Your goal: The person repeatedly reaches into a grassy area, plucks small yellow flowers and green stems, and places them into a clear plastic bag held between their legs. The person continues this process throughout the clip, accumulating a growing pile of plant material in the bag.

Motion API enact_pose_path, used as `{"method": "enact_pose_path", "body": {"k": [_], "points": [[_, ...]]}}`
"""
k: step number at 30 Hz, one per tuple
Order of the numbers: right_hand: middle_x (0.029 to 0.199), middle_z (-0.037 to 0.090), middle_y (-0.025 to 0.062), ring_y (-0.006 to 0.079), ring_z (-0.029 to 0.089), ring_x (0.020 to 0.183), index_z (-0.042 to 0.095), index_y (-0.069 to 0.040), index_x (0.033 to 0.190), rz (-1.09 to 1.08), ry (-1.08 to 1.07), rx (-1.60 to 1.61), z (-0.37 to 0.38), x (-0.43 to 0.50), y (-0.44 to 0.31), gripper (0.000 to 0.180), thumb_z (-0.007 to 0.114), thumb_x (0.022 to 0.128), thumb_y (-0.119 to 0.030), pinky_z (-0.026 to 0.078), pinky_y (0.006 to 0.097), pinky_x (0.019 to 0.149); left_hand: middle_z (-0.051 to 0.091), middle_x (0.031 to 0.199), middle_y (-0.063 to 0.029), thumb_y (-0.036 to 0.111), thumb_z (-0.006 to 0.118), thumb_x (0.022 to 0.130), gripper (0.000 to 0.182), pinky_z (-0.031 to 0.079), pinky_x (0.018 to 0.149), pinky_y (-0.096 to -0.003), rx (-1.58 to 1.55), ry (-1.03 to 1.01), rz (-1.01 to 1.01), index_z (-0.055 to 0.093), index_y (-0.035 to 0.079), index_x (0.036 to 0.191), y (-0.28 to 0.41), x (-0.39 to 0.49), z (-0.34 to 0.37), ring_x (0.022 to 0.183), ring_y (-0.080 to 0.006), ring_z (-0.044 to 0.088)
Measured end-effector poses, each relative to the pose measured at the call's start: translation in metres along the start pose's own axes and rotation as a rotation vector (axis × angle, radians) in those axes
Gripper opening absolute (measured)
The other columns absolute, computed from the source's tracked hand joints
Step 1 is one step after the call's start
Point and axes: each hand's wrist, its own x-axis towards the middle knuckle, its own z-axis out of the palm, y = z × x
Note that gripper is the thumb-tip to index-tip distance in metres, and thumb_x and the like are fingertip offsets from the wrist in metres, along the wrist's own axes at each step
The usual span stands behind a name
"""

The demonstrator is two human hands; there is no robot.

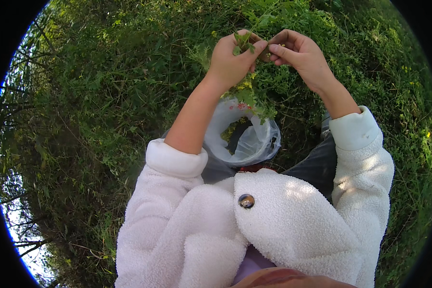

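Note:
My left hand (pixel 234 57) pinches a green leafy sprig (pixel 243 43) between thumb and fingers. Its thin stems rise past the knuckles, and stalks with small yellow flowers (pixel 247 85) hang below the hand. Close against it, my right hand (pixel 300 54) has thumb and forefinger pinched at the sprig, with small yellowish bits showing among the fingers. The exact spot they grip is partly hidden. Below my hands, between my legs, stands a round container lined with a white plastic bag (pixel 219 144). Yellow-green plant matter (pixel 232 129) shows inside it.
Dense grass and leafy weeds (pixel 93 90) surround me. More yellow flowers dot the growth (pixel 410 77) on the right. Thin bare branches (pixel 28 244) stand against bright sky at the left edge. My legs in dark trousers (pixel 313 162) flank the container.

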Motion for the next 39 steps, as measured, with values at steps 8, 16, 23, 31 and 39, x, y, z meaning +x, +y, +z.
{"method": "enact_pose_path", "body": {"k": [8, 16, 23, 31, 39], "points": [[0.086, 0.059, -0.0019, 0.0057, 0.056, 0.076, 0.059, -0.005, 0.097, 0.073, 0.025, -0.025, -0.009, 0.003, 0.002, 0.014, 0.060, 0.088, -0.015, 0.047, 0.0188, 0.068, 0.058, 0.068, -0.0005, 0.019, 0.059, 0.089, 0.014, 0.035, 0.048, -0.0187, -0.118, 0.068, -0.069, 0.060, 0.005, 0.092, -0.002, 0.004, -0.001, 0.053, -0.0049, 0.044], [0.082, 0.061, 0.0018, 0.0089, 0.057, 0.073, 0.061, -0.002, 0.095, 0.137, 0.075, 0.010, -0.012, -0.006, 0.003, 0.015, 0.063, 0.085, -0.014, 0.048, 0.0227, 0.068, 0.060, 0.071, -0.0012, 0.016, 0.060, 0.087, 0.014, 0.040, 0.054, -0.0215, 0.098, -0.075, 0.242, 0.065, 0.004, 0.092, -0.011, 0.007, -0.005, 0.060, -0.0071, 0.052], [0.090, 0.054, -0.0013, 0.0046, 0.050, 0.074, 0.052, -0.006, 0.106, 0.200, 0.189, 0.153, -0.027, 0.000, 0.027, 0.016, 0.055, 0.091, -0.010, 0.042, 0.0172, 0.065, 0.051, 0.064, -0.0153, 0.015, 0.069, 0.077, 0.023, 0.040, 0.058, -0.0378, 0.371, 0.216, 0.332, 0.054, -0.002, 0.074, -0.030, 0.014, 0.010, 0.063, -0.0302, 0.052], [0.093, 0.055, 0.0023, 0.0051, 0.053, 0.076, 0.050, 0.000, 0.106, 0.252, 0.136, 0.342, -0.084, 0.007, 0.057, 0.019, 0.055, 0.091, -0.011, 0.047, 0.0172, 0.066, 0.057, 0.063, -0.0100, 0.004, 0.065, 0.080, 0.011, 0.045, 0.052, -0.0321, -0.137, 0.300, 0.214, 0.057, 0.000, 0.074, -0.016, 0.020, -0.024, 0.056, -0.0170, 0.057], [0.099, 0.052, 0.0037, 0.0098, 0.049, 0.083, 0.049, 0.003, 0.118, 0.298, 0.020, 0.417, -0.037, 0.005, 0.039, 0.030, 0.047, 0.094, -0.013, 0.043, 0.0228, 0.073, 0.060, 0.060, -0.0069, 0.016, 0.062, 0.086, 0.018, 0.039, 0.041, -0.0247, -0.289, 0.116, -0.073, 0.059, -0.001, 0.082, -0.007, 0.007, -0.023, 0.046, -0.0106, 0.055]]}}
